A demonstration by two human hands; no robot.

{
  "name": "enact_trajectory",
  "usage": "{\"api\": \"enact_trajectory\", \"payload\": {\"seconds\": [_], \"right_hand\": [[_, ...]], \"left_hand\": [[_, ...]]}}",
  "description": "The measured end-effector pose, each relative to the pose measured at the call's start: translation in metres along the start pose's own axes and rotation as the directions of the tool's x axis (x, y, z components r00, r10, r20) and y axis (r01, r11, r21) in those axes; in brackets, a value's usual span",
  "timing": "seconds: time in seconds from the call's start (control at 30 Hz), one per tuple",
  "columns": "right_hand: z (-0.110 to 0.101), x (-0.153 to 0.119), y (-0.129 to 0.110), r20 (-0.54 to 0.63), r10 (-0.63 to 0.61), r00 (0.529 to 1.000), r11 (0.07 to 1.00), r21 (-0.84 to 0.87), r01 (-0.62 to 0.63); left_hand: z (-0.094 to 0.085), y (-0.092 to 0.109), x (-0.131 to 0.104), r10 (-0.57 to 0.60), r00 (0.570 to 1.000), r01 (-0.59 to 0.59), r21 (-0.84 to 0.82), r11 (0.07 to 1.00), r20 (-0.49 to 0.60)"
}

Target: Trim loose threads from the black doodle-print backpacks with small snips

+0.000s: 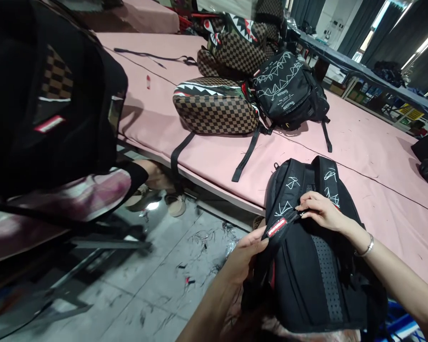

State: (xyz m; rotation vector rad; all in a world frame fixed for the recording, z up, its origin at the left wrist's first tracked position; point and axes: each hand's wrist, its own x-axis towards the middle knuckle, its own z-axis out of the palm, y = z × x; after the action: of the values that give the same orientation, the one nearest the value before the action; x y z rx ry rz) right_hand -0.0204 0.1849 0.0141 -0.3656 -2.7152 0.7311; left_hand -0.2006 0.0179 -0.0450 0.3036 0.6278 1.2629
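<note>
A black backpack (299, 280) with white scribble prints on its shoulder straps leans against the pink table's edge, its strap side facing me. My left hand (251, 247) grips one shoulder strap (278, 230) beside a red label, thumb on top. Higher up, my right hand (321, 211) pinches at the end of that strap's padded part, thumb and forefinger together near a small dark piece. What exactly lies between those fingertips is too small to make out. A bracelet circles my right wrist.
Brown checkered bags (217, 111) and another black backpack (285, 90) lie on the pink table (371, 142). A large black bag (50, 95) stands close on the left. Thread scraps litter the tiled floor (157, 280), and someone's feet (174, 204) show under the table.
</note>
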Motion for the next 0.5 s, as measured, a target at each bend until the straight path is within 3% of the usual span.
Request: {"api": "enact_trajectory", "payload": {"seconds": [0.27, 0.5], "right_hand": [[0.010, 0.007, -0.004, 0.032, -0.024, 0.999, 0.999, -0.037, 0.025], [0.010, 0.005, -0.005, 0.051, -0.017, 0.999, 1.000, -0.012, 0.017]], "left_hand": [[-0.014, -0.002, 0.002, -0.066, 0.997, 0.066, -0.001, 0.998, -0.042], [-0.011, -0.003, 0.000, -0.074, 0.984, 0.077, 0.009, 0.997, -0.164]]}}
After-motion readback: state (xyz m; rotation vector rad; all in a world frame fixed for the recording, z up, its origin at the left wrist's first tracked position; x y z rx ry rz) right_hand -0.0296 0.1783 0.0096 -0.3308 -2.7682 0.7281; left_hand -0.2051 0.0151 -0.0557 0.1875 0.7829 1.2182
